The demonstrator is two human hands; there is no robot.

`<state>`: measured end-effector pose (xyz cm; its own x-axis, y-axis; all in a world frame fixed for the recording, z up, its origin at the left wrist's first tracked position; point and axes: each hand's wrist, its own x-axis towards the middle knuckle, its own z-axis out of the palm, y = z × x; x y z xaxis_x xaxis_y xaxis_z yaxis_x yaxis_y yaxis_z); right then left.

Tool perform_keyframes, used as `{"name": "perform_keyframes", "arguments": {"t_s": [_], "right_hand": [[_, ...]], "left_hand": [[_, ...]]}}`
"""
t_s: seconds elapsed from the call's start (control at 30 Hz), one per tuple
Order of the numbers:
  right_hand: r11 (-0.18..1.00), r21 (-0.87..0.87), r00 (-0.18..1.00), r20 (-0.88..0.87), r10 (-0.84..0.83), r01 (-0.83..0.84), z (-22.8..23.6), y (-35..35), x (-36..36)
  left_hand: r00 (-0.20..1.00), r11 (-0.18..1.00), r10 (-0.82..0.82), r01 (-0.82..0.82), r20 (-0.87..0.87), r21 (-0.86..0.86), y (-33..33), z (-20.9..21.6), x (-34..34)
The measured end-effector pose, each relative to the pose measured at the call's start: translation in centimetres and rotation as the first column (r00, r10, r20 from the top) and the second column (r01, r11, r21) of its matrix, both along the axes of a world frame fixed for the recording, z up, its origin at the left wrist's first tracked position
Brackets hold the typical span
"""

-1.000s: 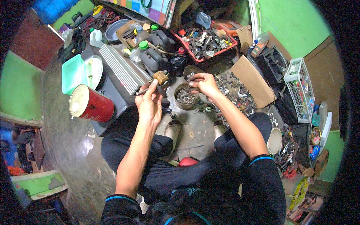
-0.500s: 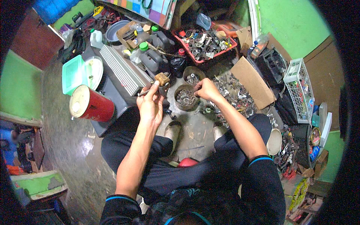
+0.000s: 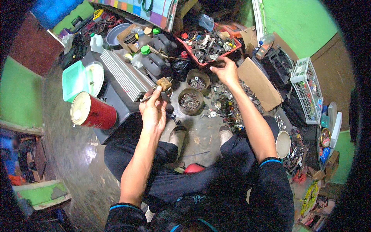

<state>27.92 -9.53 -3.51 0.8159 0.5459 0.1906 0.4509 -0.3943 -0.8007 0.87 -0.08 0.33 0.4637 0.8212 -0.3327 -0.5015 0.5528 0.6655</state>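
left hand pinching brown block; right hand spread; block well left of it

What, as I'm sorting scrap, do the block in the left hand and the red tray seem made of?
Block: possibly wood or brass, dull; its yellow-brown colour leaves it open.
Red tray: probably plastic, smooth, by its evenly coloured, moulded-looking rim.
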Motion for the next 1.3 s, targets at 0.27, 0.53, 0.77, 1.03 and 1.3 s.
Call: {"name": "perform_keyframes", "arguments": {"t_s": [0.27,0.53,0.77,1.03,1.3], "right_hand": [[0.819,0.346,0.782,-0.282,0.556,-0.457,2.5,-1.5,-11.3],[0.805,0.209,0.827,0.243,0.506,-0.555,2.7,-2.2,-14.6],[0.879,0.198,0.899,0.164,0.406,-0.434,2.4,-2.5,-14.9],[0.887,0.227,0.913,0.026,0.408,-0.403,2.0,-2.1,-14.7],[0.782,0.522,0.652,-0.468,0.597,-0.341,2.6,-1.7,-13.5]], "left_hand": [[1.0,1.0,-0.014,0.014,0.006,0.025,-0.6,-0.7,0.3],[0.997,0.995,0.075,-0.075,0.01,0.066,-2.7,-2.3,1.5],[0.996,0.987,0.066,-0.057,-0.059,0.151,-4.6,-2.8,1.9],[0.99,0.981,0.044,-0.017,-0.134,0.194,-4.1,-2.6,1.7],[0.994,0.995,0.036,-0.027,-0.101,0.091,-2.6,-1.3,1.6]]}}
